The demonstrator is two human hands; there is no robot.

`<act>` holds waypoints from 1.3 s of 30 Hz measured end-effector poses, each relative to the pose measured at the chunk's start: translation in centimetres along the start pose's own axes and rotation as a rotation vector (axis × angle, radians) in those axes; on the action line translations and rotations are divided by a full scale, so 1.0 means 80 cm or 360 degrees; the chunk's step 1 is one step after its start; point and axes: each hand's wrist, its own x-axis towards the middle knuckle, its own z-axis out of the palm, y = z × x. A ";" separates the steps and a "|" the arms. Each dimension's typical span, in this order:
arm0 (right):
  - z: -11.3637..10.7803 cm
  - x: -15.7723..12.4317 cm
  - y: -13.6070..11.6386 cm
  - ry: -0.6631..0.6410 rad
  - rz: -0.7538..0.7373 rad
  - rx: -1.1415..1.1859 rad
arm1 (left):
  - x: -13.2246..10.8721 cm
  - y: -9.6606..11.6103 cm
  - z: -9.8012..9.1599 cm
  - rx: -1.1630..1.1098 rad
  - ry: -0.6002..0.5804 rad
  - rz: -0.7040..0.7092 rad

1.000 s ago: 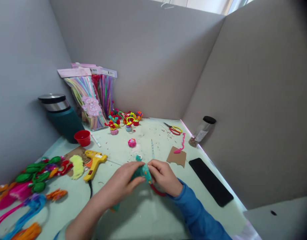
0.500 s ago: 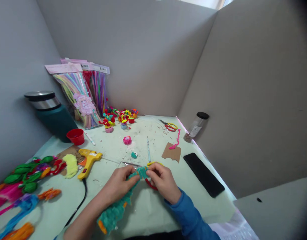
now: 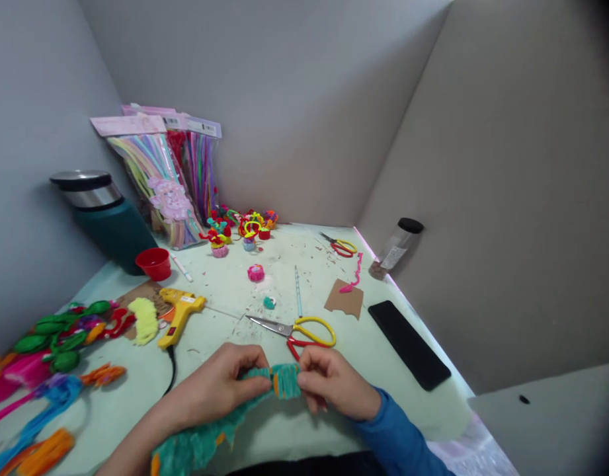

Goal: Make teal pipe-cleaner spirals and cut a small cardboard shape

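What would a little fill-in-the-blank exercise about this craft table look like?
1. The left hand and right hand hold a teal strip with ____ patches.
2. The glue gun has a body coloured ____.
3. The nearer scissors have one yellow handle and one ____ handle.
4. The small cup beside the tilted bottle is ____.

Missing words: orange; yellow; red; red.
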 end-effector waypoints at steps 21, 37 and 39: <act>0.000 -0.001 -0.017 0.0237 -0.0289 -0.0579 | 0.022 0.004 0.021 0.0067 0.0154 0.0099; 0.007 0.017 -0.021 0.0581 -0.0575 -0.0590 | 0.041 0.006 0.001 -0.0436 -0.0081 -0.0005; 0.012 0.019 -0.018 0.0668 -0.0651 -0.0510 | 0.041 0.007 0.002 -0.0451 -0.0110 0.0000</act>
